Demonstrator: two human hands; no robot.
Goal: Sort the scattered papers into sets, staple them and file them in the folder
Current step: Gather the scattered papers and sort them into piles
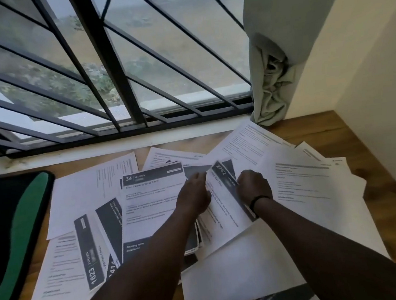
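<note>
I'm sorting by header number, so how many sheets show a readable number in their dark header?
3: sheet 34 at centre, sheet 2762 between both hands, and sheet 1623 at lower left. A fourth header beside 1623 is cut off by the forearm; others may be buried.

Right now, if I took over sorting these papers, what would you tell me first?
Left hand: pinches the top edge of the sheet numbered 2762.
Right hand: fingers curled on that same sheet's other side.
Papers: unsorted, overlapping all over the wooden table. Sheet 34 lies just left of the hands; sheet 1623 lies nearer you on the left.
Folder: the black-and-green case at the far left looks like it; it lies closed.
Done: no sets made yet.
Left: sorting, stapling, filing. I see no stapler.
</note>
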